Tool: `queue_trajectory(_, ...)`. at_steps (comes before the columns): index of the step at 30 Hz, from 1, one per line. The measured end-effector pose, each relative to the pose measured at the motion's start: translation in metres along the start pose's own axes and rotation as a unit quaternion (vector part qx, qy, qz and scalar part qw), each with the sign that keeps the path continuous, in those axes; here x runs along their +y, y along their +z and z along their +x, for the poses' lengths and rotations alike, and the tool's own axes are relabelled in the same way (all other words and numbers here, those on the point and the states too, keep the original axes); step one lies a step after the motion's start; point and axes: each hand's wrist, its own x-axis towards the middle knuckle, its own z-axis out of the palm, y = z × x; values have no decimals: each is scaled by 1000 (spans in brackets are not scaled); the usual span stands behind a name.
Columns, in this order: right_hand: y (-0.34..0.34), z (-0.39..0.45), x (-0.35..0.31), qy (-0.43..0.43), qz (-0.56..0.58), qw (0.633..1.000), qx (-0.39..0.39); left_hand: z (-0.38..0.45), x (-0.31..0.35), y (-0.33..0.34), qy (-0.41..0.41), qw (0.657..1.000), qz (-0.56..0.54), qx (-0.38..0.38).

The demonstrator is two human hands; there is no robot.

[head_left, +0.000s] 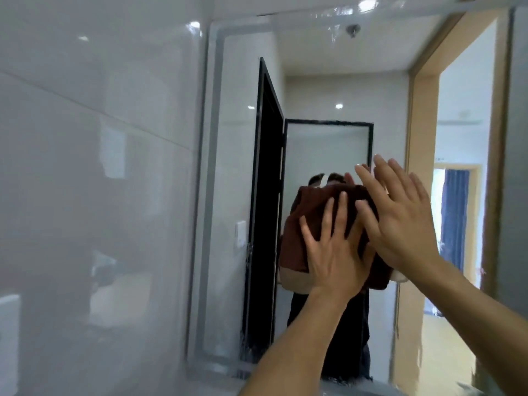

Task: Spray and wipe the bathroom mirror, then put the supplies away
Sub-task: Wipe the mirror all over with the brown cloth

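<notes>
The wall (94, 167) of glossy pale tile fills the view left of the mirror (323, 90), and the mirror takes up the rest, its pale frosted border running down its left edge. In the mirror's glass appear a black-framed door, a wood-trimmed doorway to the right and the dark-clothed body of the person below the cloth (297, 224). Water streaks and droplets cling near the mirror's top edge and along its lower left part.

The cloth, dark brown and bunched, lies flat against the mirror at about its middle height, right of the reflected black door. The left hand (331, 247) presses on the cloth with fingers straight and spread, palm to the fabric, holding it against the mirror. The right hand (400, 221) sits just right of the left, also flat and open-fingered; its thumb side overlaps the cloth's right part, while its fingertips reach past the cloth's upper edge toward the bare glass. Both forearms rise from the lower right corner.
</notes>
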Motion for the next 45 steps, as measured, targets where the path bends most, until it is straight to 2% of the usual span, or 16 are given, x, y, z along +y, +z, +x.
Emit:
queue_trajectory(3, 0, -22, -1, 14, 9, 1000, -1, -2, -28, -6, 40, 999, 1, -1)
queue_trajectory(5, 1, -29, -5, 14, 11, 1000, 1, 2, -61, -13, 23, 999, 14, 20)
queue_trajectory(11, 1, -25, -19, -8, -10, 1000, -13, -11, -166, -20, -201, 977, 40, 55)
queue_trajectory(14, -3, -27, -23, -22, -2, 1000, -15, -20, -156, -12, -260, 963, 40, 54)
queue_trajectory(17, -11, -38, -18, -27, 9, 1000, -14, -24, -111, -3, -312, 948, 13, 55)
queue_trajectory(19, -20, -47, -8, -21, 11, 1000, -12, -29, -68, 3, -303, 952, 3, 50)
queue_trajectory(21, -30, -57, 10, -10, 0, 1000, -16, -32, -18, 8, -253, 967, -3, 40)
queue_trajectory(26, -65, -80, 66, 36, -13, 999, -25, -26, 107, 22, -49, 998, -34, -11)
queue_trajectory(28, -82, -88, 92, 55, -33, 998, -20, -17, 146, 26, 39, 998, -39, -38)
queue_trajectory(31, -105, -97, 130, 74, -60, 995, -22, 15, 175, 27, 108, 993, -30, -27)
queue_trajectory(34, -124, -95, 158, 84, -84, 993, -18, 76, 177, 15, 109, 994, -28, 10)
queue_trajectory(38, -144, -78, 178, 103, -88, 991, 10, 141, 179, -5, 43, 998, -25, 38)
queue_trajectory(41, -149, -78, 187, 111, -79, 990, 23, 126, 186, -1, -12, 998, -40, 47)
queue_trajectory(45, -149, -102, 195, 111, -65, 992, 10, 44, 197, 18, -100, 993, -57, 34)
